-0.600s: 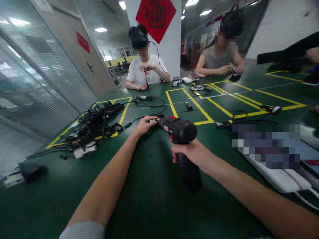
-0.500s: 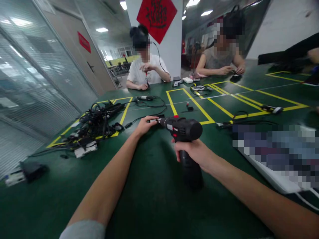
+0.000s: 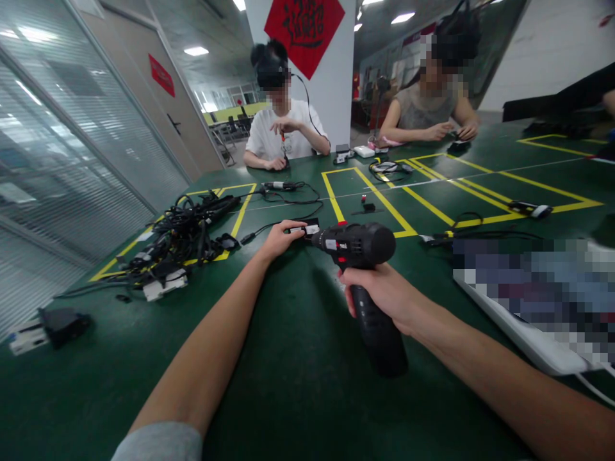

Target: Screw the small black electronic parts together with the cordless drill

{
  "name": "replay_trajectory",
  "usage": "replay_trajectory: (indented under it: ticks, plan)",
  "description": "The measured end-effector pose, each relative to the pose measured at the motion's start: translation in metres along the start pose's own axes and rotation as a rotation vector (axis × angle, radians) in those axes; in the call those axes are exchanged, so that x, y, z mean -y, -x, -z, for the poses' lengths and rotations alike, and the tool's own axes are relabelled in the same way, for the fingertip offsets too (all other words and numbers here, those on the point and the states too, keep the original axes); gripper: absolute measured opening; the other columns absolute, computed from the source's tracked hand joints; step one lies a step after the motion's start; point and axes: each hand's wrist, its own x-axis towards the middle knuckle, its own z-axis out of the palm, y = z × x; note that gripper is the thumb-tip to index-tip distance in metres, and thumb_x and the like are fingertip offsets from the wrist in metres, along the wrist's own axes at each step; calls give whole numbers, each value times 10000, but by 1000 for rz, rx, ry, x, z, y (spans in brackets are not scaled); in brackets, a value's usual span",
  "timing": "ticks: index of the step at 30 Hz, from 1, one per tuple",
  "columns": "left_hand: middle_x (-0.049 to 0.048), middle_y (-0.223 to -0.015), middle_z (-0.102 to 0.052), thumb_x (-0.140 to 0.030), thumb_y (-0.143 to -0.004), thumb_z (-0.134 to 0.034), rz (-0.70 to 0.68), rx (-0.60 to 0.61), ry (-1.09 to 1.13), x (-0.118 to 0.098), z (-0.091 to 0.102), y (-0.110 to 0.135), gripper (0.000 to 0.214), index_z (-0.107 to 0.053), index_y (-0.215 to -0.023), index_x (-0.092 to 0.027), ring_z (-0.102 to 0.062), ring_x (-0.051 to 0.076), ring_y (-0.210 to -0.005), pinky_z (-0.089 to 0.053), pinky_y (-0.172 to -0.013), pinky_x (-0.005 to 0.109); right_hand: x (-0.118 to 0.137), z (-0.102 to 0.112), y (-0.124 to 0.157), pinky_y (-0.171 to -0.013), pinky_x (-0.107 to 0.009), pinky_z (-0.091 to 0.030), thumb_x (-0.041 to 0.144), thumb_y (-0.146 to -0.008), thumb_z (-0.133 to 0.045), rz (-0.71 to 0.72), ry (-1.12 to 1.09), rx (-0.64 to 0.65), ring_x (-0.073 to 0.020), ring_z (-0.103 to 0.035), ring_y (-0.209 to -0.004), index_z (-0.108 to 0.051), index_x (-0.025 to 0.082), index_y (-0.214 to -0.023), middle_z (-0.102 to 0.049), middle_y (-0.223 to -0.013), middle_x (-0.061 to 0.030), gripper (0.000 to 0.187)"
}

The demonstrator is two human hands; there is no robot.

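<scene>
My right hand [image 3: 372,285] is wrapped round the grip of a black cordless drill [image 3: 360,245] with red details. The drill's front end points left and away, close to a small black box with a white label [image 3: 307,228]. My left hand [image 3: 281,238] has its fingers on that box and holds it against the green table [image 3: 288,358]. Whether the drill's tip touches the box cannot be made out. A black cable with a plug end [image 3: 248,238] lies just left of my left hand.
A heap of black cables and adapters [image 3: 192,230] lies at the left inside yellow tape. A black-and-white device [image 3: 62,326] sits nearer at left. A white-edged tray [image 3: 519,333], its contents blurred, is at right. Two people [image 3: 283,128] work across the table. Small parts [image 3: 368,207] lie beyond the drill.
The drill's handle has swung slightly to the right and the drill has shifted a little right. More of the box's white label shows. My left hand keeps its hold on the box.
</scene>
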Motion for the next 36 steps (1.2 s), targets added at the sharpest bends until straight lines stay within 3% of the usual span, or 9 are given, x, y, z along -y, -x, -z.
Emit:
replay_trajectory:
  ticks: [22,31,36]
  plan:
    - [82,-1175,-690,-396,-760,-682,10,3,6,-3,0,2,394,-744,-1094,-198,-602,245,-1129,-412,-1069,376,-1,0,0,-465,-276,-421,191,-696,-600,25,73,2,-142,-534,-434,-596,164,-674,-569,-500,-1,35]
    - [80,-1180,-687,-400,-761,-681,15,2,-3,-4,0,2,396,-743,-1098,-201,-601,240,-1121,-417,-1061,368,0,1,1,-498,-281,-450,194,-714,-612,32,69,24,-144,-553,-466,-628,158,-738,-585,-533,2,46]
    - [77,-1194,-682,-411,-767,-674,24,16,-6,-3,0,2,403,-738,-1112,-211,-601,241,-1117,-411,-1067,376,1,1,1,-500,-285,-439,203,-719,-612,41,104,16,-141,-545,-457,-612,161,-654,-581,-520,-15,77]
